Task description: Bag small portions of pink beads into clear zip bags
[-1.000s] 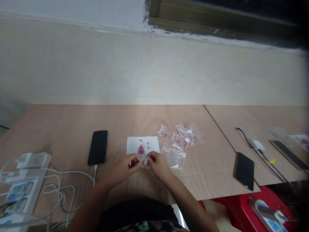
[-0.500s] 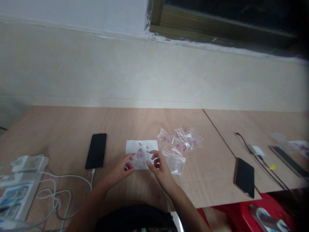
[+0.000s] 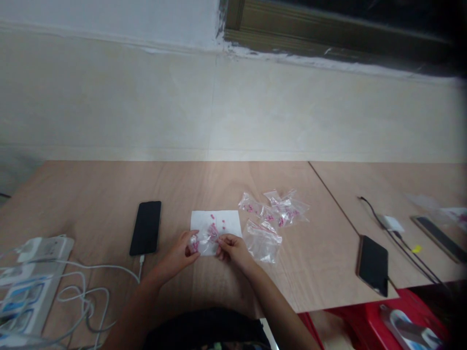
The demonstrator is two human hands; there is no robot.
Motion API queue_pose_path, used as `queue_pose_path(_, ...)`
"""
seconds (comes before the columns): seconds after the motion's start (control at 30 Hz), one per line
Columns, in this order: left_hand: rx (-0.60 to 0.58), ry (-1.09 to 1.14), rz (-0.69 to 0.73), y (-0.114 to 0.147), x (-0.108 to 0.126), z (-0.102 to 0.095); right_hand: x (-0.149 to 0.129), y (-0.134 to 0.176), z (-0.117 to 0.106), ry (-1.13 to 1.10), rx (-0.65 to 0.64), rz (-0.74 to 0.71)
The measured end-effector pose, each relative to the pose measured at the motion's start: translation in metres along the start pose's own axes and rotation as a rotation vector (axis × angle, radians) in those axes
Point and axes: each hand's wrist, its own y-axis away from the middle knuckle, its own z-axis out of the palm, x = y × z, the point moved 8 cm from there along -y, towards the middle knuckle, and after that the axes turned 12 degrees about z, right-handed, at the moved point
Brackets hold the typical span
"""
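A small clear plastic bag [image 3: 205, 239] with pink pieces inside lies over a white sheet of paper [image 3: 233, 217]. My left hand [image 3: 181, 254] curls round the bag's left end, thumb toward me and fingers on the far side. At the bag's right edge, my right hand [image 3: 234, 250] is closed in a pinch on the plastic. A few loose pink pieces [image 3: 224, 224] show on the upper part of the sheet; whether others there lie under or inside the bag is hard to tell.
Right of the paper are empty-looking zip bags [image 3: 263, 243] and several clear bags with pink pieces [image 3: 286, 214]. A black phone [image 3: 146, 227] on a white cable is at left, near a power strip [image 3: 32, 277]. Another phone [image 3: 372, 265] lies at right, above a red stool [image 3: 368, 318].
My right hand has moved left from the paper's right side, and its parted fingers have closed on the bag's edge. The bag looks fuller and lifted between my hands.
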Motion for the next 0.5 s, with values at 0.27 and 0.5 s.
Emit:
queue_pose_path(0.27,0.041,0.069,-0.046,-0.0035,0.0046,-0.0069,0.0065,-0.0043,0.0007,-0.058,-0.050,0.042)
queue_pose_path(0.5,0.058,0.139,-0.012,-0.0082,0.0058,-0.0076,0.0107,-0.0086,0.0008,-0.081,-0.100,0.015)
